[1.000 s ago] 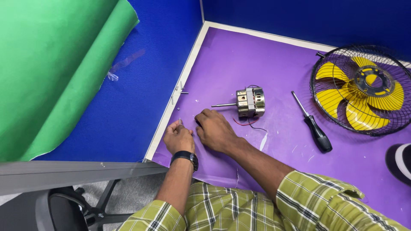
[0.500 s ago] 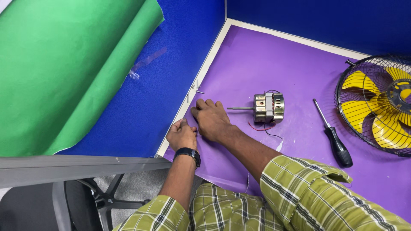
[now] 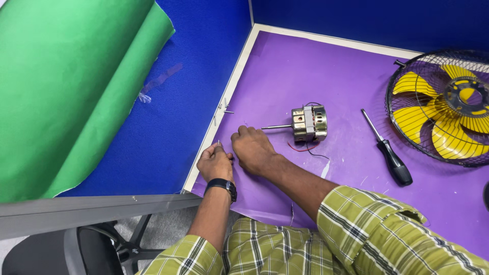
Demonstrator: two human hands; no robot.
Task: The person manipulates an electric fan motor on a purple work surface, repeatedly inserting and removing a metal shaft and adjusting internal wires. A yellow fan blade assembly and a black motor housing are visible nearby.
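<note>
Left hand fingers pinch a thin metal pin at the purple desk edge | right hand, clenched knuckles-down, stays beside it | fan motor unmoved, just beyond

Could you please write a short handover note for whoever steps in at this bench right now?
Left hand: at the left edge of the purple mat, fingers pinching a thin metal pin, wristwatch on the wrist.
Right hand: knuckles up on the mat beside the left hand; what it holds, if anything, is hidden.
Small screws lie at the mat's edge, just beyond the hands.
Fan motor lies on its side, shaft pointing toward the hands, wires loose.
Screwdriver lies untouched to the right; fan guard with yellow blades is at far right.
Done: motor is out of the fan.
Left: cannot tell from this view.
</note>
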